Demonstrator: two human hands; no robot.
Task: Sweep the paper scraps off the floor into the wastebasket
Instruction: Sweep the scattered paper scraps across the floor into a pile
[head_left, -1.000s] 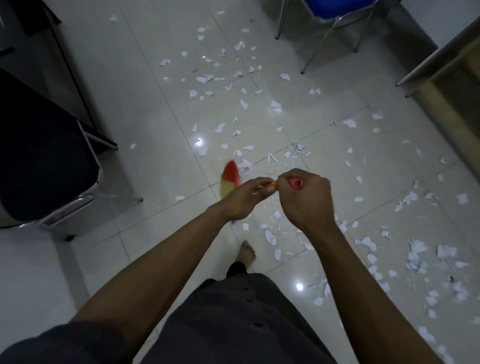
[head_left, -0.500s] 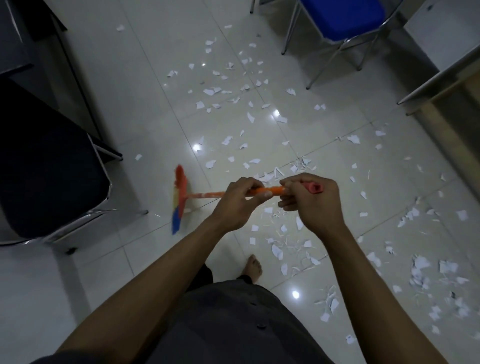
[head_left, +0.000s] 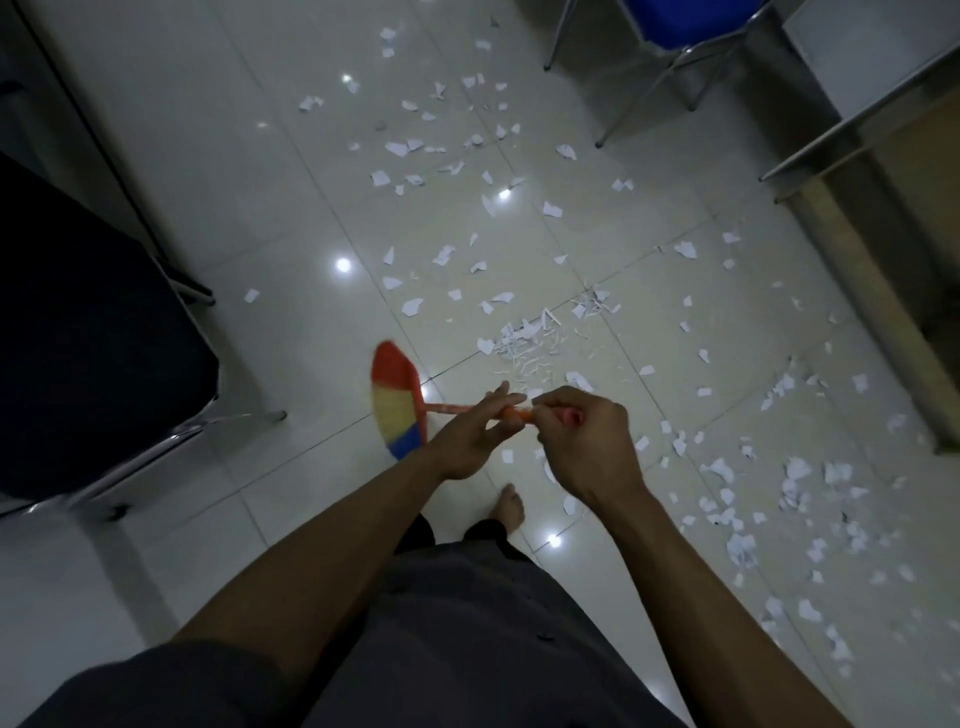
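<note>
Red, yellow and blue bristles of the broom (head_left: 397, 402) fan out just left of the hands. The left hand (head_left: 465, 439) lies on its orange handle (head_left: 515, 414), fingers nearly straight; the right hand (head_left: 587, 441) curls round the handle's end. Paper scraps (head_left: 524, 348) litter the floor (head_left: 291, 171) ahead and rightward.

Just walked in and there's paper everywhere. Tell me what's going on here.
A person holds a broom over the floor. Their right grip wraps the top of its orange handle. The left grip lies lower down, fingers nearly straight against it. Paper scraps cover the tiles, thickest on the right. No wastebasket is in view.
</note>
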